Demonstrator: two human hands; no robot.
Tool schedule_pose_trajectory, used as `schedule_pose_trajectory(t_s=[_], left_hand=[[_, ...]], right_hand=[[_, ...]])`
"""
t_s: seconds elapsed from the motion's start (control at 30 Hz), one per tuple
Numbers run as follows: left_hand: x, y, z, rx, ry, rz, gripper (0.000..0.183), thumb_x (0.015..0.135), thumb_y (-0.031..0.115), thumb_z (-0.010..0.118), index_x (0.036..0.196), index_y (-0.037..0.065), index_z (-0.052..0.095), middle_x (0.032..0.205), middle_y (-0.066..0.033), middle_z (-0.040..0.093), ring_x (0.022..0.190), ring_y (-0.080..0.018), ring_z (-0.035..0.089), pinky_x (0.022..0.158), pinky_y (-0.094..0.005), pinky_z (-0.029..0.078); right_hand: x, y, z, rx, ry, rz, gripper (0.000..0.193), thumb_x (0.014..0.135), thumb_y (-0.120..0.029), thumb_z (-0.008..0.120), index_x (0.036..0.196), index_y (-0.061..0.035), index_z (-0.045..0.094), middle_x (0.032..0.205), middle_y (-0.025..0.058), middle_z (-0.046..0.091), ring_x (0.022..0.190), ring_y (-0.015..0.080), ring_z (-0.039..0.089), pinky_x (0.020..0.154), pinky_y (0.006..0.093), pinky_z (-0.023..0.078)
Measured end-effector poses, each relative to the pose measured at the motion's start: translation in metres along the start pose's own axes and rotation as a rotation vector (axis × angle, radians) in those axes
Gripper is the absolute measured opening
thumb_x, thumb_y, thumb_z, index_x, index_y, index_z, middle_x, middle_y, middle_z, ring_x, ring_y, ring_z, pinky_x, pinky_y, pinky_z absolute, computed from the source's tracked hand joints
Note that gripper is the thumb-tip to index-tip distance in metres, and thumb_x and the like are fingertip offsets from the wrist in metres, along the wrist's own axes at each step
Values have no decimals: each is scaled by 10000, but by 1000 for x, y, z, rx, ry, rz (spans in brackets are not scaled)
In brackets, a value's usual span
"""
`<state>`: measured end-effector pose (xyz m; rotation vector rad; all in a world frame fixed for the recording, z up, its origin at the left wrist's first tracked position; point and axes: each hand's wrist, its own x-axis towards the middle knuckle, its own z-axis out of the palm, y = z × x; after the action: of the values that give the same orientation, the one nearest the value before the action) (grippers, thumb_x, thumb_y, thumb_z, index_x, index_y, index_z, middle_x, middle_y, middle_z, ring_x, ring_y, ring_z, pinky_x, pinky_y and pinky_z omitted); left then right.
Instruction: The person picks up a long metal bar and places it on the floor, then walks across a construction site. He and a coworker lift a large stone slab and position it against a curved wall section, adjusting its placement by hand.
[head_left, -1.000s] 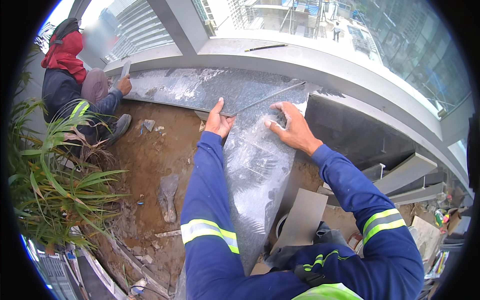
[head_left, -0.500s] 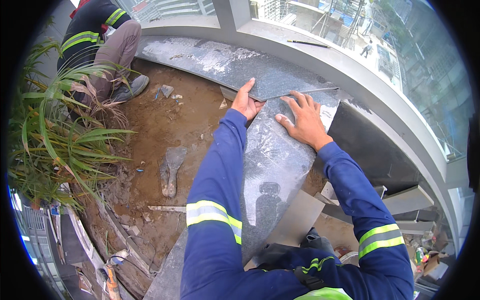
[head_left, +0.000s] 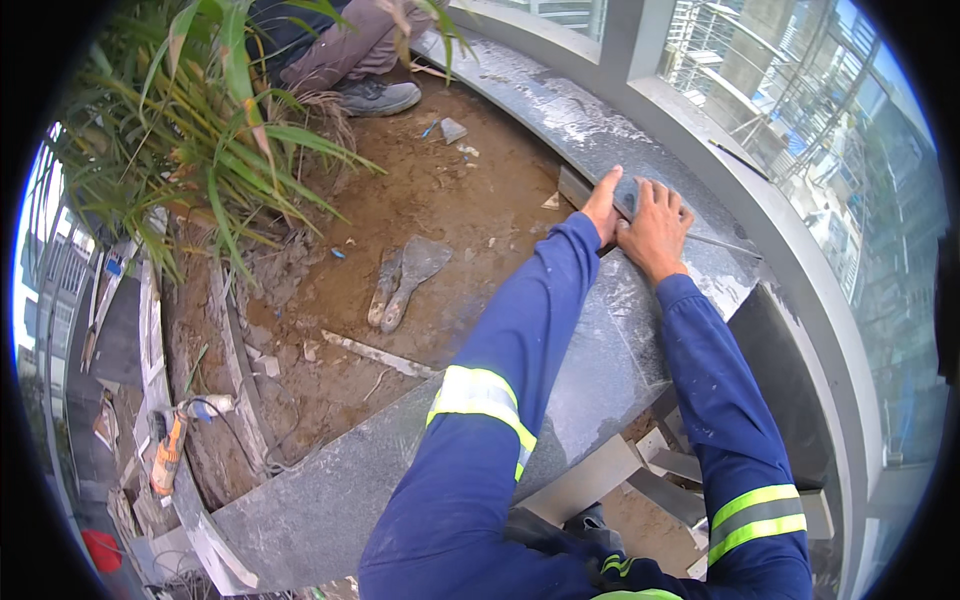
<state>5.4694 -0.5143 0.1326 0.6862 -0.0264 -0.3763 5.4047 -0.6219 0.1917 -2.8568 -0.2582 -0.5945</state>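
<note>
My left hand (head_left: 603, 208) grips the inner edge of a grey stone slab (head_left: 570, 105) by its near corner, thumb up along the edge and fingers mostly hidden below. Close beside it, my right hand (head_left: 655, 230) lies over the same corner, its fingers stretched forward onto the slab's top. A thin gap runs right from my hands, between this slab and a nearer grey slab (head_left: 610, 320) that passes under my forearms. Whitish dust and smears mark both surfaces.
Two putty knives (head_left: 412, 275) lie on brown soil (head_left: 440, 190) to the left. Beyond are leafy plants (head_left: 210, 130) and a crouching person's shoe (head_left: 375, 97). An orange power tool (head_left: 168, 455) with a cord sits lower left. A pencil-like stick (head_left: 738, 158) rests on the window ledge.
The view has swung, so the scene sits further right. My right hand has drawn in from the nearer slab to the far slab's corner, beside my left hand, which keeps its grip.
</note>
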Motion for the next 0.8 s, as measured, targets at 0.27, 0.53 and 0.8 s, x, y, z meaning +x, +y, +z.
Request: schedule_pose_trajectory(t_s=[0.27,0.53,0.8], left_hand=[[17,-9,-15,204,158,-122,780,921,726,484,1464,166,498,1393,-177,569,1051,-334,632,866,-488,503],[-9,10,9,345,289,-35,803,982,650,489,1497,35,447,1291,-238,626,991,-341,689,798,-493,562],[-394,139,-42,1569,632,870,376,936,412,697,1054,59,753,983,-100,752,908,-228,721,816,-341,574]], right_hand=[[16,2,22,-148,-52,80,659,791,-256,731,1428,-195,573,1480,59,557,1396,299,471,1128,545,325],[23,19,40,-159,83,10,582,858,-308,682,1424,-222,575,1465,12,575,1386,252,493,1131,543,336],[24,27,45,-237,91,-42,582,885,-389,632,1445,-247,555,1476,-24,571,1376,246,504,1111,567,355]])
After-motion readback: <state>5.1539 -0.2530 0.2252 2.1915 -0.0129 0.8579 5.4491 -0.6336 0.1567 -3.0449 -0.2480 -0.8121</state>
